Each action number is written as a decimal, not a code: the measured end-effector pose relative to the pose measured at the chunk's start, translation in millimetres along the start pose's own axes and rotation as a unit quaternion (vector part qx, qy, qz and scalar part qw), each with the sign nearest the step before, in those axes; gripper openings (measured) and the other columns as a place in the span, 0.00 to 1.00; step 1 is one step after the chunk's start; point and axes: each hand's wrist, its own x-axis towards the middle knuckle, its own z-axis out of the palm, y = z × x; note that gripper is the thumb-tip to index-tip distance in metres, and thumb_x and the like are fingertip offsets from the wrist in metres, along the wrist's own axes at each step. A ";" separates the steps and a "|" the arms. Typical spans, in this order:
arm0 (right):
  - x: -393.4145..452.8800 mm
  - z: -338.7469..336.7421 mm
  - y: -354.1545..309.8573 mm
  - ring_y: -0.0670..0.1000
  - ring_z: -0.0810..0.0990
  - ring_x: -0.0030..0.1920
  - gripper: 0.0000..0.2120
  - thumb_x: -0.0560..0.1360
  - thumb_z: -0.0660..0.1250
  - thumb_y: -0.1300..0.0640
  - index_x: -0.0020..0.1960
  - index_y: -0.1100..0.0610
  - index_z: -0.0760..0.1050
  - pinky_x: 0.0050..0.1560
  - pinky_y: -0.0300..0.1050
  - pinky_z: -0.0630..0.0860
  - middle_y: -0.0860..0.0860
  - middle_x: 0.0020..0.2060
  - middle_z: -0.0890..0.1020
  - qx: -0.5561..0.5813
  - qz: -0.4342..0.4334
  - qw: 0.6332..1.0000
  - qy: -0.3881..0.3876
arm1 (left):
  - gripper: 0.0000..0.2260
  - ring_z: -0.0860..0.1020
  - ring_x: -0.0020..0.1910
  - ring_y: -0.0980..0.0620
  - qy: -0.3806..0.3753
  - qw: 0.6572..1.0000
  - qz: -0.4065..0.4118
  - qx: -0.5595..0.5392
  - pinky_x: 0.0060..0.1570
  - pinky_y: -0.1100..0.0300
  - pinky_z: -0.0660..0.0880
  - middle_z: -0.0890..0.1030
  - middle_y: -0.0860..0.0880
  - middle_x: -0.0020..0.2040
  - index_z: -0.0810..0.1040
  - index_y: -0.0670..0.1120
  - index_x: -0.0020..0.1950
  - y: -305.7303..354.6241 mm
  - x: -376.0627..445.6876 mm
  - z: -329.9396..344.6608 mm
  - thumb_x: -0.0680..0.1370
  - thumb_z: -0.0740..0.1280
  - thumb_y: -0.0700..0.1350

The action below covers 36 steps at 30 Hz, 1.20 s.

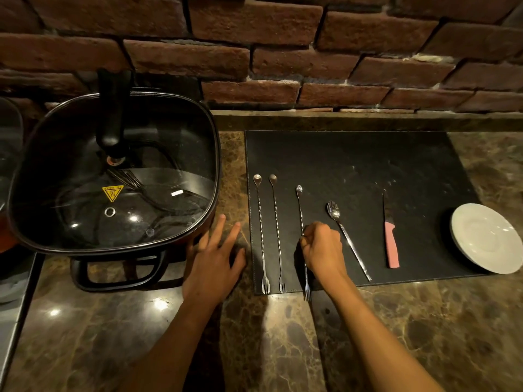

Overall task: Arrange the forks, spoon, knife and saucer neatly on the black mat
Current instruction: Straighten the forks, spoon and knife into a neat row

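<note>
A black mat (353, 159) lies on the marble counter. Two long twisted forks (261, 233) (277, 233) lie side by side along its left edge, tines toward me. My right hand (322, 247) is shut on a third twisted fork (300, 213), whose tines stick out past the mat's near edge. To the right of that hand a spoon (346, 236) lies slanted. Further right lies a knife (390, 244) with a pink handle. A white saucer (485, 236) overlaps the mat's right edge. My left hand (215, 258) rests flat on the counter, fingers spread, left of the mat.
A black electric pot (113, 171) with a glass lid stands at the left, its handle near my left hand. A brick wall (283, 52) runs along the back. Brown marble counter (396, 335) extends in front of the mat toward me.
</note>
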 end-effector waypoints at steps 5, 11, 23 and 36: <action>15.8 2.1 -14.6 0.65 0.79 0.50 0.06 0.76 0.65 0.57 0.50 0.59 0.76 0.45 0.51 0.77 0.60 0.49 0.80 0.002 -0.018 1.000 -0.001 | 0.27 0.62 0.78 0.43 0.006 1.000 -0.006 0.019 0.73 0.38 0.58 0.52 0.54 0.83 0.55 0.63 0.80 -1.8 -0.2 3.8 0.80 0.49 0.64; 19.5 3.4 -17.9 0.64 0.79 0.49 0.06 0.76 0.64 0.57 0.49 0.59 0.76 0.47 0.54 0.79 0.60 0.48 0.80 -0.015 -0.039 0.999 -0.013 | 0.27 0.63 0.77 0.44 0.018 0.999 0.000 0.034 0.74 0.40 0.58 0.54 0.53 0.83 0.59 0.61 0.80 -2.2 0.0 5.3 0.80 0.50 0.63; 12.5 3.8 -15.9 0.62 0.80 0.47 0.04 0.76 0.64 0.57 0.48 0.58 0.76 0.44 0.52 0.79 0.58 0.47 0.79 -0.009 -0.051 0.999 -0.007 | 0.28 0.58 0.79 0.43 -0.003 1.000 -0.006 0.010 0.76 0.39 0.53 0.48 0.55 0.83 0.53 0.64 0.81 -2.9 0.8 4.4 0.79 0.46 0.65; 15.0 6.8 -13.7 0.62 0.80 0.47 0.05 0.76 0.65 0.57 0.49 0.58 0.76 0.42 0.50 0.77 0.58 0.47 0.80 0.003 -0.044 0.999 -0.001 | 0.28 0.60 0.79 0.42 0.007 1.000 0.000 0.020 0.75 0.39 0.54 0.51 0.54 0.83 0.56 0.62 0.80 -4.2 1.4 7.0 0.80 0.48 0.63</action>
